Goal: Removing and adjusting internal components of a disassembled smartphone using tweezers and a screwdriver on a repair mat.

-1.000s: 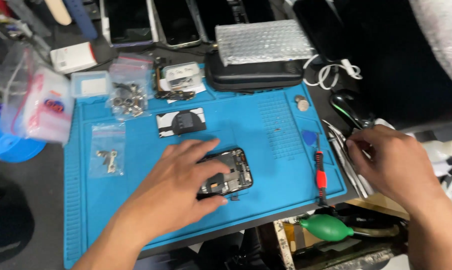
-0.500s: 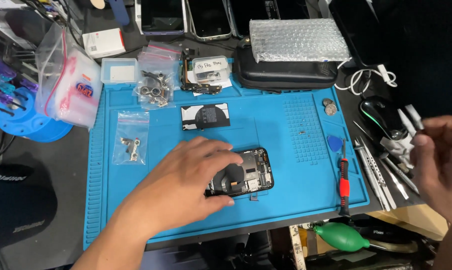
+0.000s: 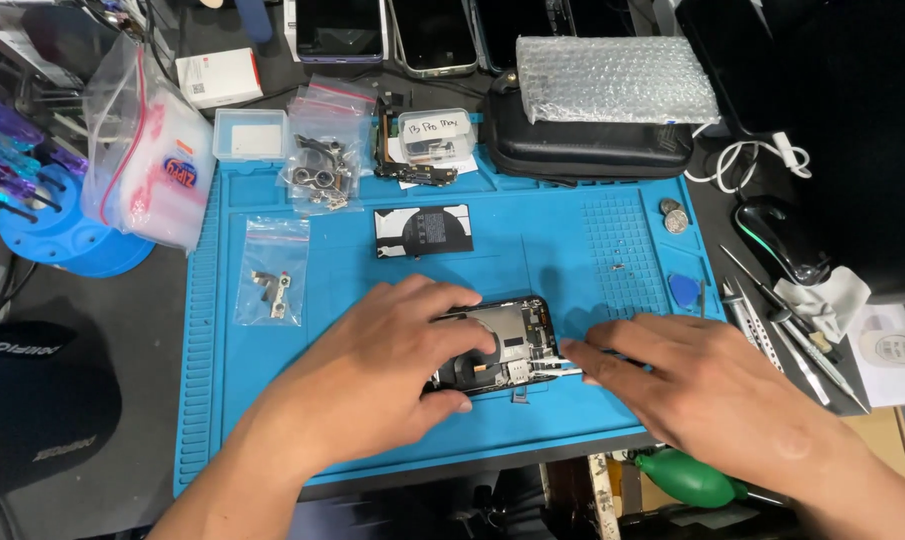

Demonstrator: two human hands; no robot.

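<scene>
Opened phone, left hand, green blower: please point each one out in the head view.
Opened phone (image 3: 507, 345), head view, on its exposed inner parts.
Left hand (image 3: 377, 375), head view, on the back of the hand.
Green blower (image 3: 687, 480), head view, on its bulb below the mat edge.

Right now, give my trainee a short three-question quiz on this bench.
1. True or false: the left hand rests on the opened phone.
2. Which is at the mat's right edge: A) blue pick B) red cup?
3. What thin tool does the right hand bring to the phone?

Key: 1 true. 2 A. 3 metal tweezers, as far as can be told.
</scene>
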